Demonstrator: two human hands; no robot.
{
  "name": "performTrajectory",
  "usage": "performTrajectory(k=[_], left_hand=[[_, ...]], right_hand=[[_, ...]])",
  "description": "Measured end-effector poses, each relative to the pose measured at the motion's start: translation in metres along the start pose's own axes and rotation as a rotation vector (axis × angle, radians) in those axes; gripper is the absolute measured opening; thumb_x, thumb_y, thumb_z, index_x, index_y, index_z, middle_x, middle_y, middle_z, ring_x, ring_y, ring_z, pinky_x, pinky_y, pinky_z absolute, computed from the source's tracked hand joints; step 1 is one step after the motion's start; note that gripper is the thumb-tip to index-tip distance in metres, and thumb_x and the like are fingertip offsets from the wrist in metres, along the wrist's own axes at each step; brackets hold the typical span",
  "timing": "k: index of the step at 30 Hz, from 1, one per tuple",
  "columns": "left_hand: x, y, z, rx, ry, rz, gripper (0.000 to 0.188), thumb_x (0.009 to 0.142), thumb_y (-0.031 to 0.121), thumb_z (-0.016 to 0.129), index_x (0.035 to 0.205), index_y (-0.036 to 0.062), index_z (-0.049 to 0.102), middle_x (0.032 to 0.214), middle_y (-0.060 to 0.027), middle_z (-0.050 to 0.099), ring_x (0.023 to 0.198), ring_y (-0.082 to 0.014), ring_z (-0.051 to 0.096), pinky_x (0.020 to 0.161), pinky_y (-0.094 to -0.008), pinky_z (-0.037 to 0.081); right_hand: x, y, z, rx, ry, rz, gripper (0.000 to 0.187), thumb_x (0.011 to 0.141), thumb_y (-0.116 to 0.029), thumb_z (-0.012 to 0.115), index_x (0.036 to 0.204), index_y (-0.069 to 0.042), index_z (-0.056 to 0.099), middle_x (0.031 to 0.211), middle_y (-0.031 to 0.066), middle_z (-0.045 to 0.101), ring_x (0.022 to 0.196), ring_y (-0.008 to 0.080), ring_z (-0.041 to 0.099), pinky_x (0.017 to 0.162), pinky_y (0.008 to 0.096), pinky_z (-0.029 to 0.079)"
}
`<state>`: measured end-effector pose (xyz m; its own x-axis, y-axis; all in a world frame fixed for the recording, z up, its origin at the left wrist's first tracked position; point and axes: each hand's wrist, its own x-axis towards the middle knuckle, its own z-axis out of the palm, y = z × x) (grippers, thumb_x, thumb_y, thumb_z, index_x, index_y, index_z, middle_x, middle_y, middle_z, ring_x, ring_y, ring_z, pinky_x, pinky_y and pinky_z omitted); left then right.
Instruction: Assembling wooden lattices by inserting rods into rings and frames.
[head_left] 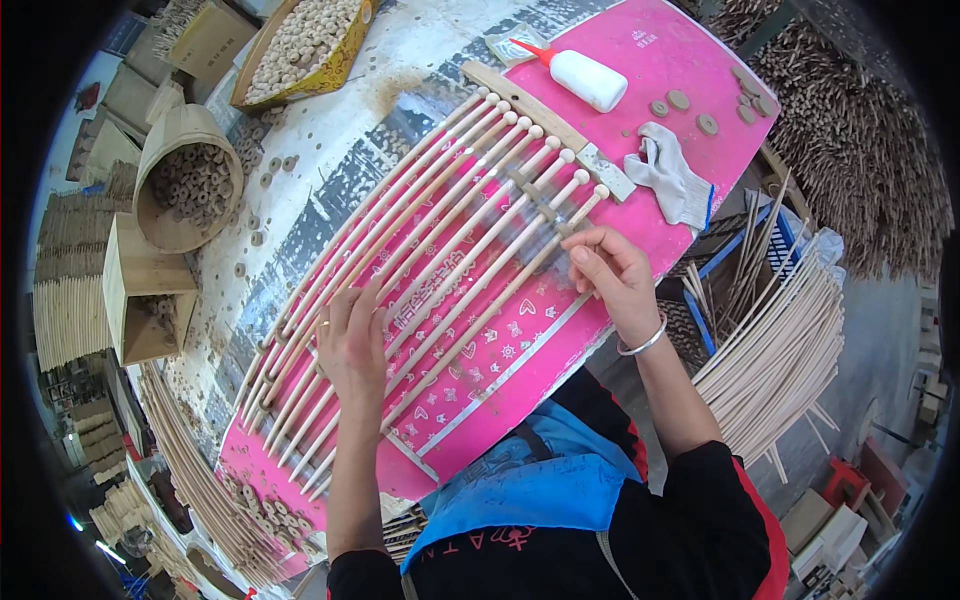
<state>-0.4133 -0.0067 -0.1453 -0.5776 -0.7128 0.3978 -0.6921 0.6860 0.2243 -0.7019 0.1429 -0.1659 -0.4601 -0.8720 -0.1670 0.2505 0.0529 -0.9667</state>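
Observation:
Several pale wooden rods [470, 240] lie side by side across the pink patterned board, each with a small ball [566, 156] at its far end. The balls line up along a wooden stop bar [530, 108]. My left hand [352, 340] rests over the middle of the rods, fingers stretched out and a gold ring on one. Near the ball end of the nearest rods is my right hand [615, 280], its thumb and fingers curled together; anything between them is too small to make out. Brown wooden pieces [540, 195] sit on the rods just beyond it, partly blurred.
A white glue bottle [590, 80] with a red tip lies beyond the bar, near a white glove [668, 175] and loose wooden discs [707, 124]. Left stand a bucket of rings [150, 215] and a tray of balls [350, 62]. Rod bundles [780, 350] stand right.

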Motion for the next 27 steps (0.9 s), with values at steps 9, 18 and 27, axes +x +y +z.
performTrajectory(k=[9,18,27], left_hand=[[-0.015,-0.03,-0.01,0.044,-0.111,0.011,0.027,0.088,0.003,0.068,0.114,0.0113,0.074,0.097,-0.0065,0.068,0.09,-0.0267,0.067,0.077,-0.0404,0.052],[-0.049,0.023,-0.085,0.099,-0.055,0.16,0.038,0.079,-0.002,0.071,0.115,0.0117,0.075,0.093,-0.0046,0.062,0.085,-0.0223,0.062,0.074,-0.038,0.05],[-0.119,-0.014,-0.149,-0.261,-0.177,-0.255,0.038,0.087,-0.001,0.071,0.124,0.0022,0.068,0.1,-0.0114,0.068,0.088,-0.024,0.069,0.078,-0.0362,0.055]], right_hand=[[-0.016,0.012,0.022,0.03,-0.101,-0.043,0.017,0.104,-0.015,0.064,0.11,-0.001,0.068,0.083,-0.0011,0.065,0.069,0.0042,0.057,0.063,0.0204,0.046],[-0.028,0.011,0.11,0.305,-0.352,0.153,0.037,0.106,-0.028,0.061,0.131,-0.002,0.065,0.087,0.0003,0.067,0.071,0.0057,0.061,0.062,0.021,0.048],[-0.025,-0.003,0.088,0.37,-0.295,0.111,0.03,0.107,-0.029,0.059,0.109,-0.003,0.073,0.077,0.0005,0.069,0.067,0.0071,0.064,0.064,0.0212,0.051]])
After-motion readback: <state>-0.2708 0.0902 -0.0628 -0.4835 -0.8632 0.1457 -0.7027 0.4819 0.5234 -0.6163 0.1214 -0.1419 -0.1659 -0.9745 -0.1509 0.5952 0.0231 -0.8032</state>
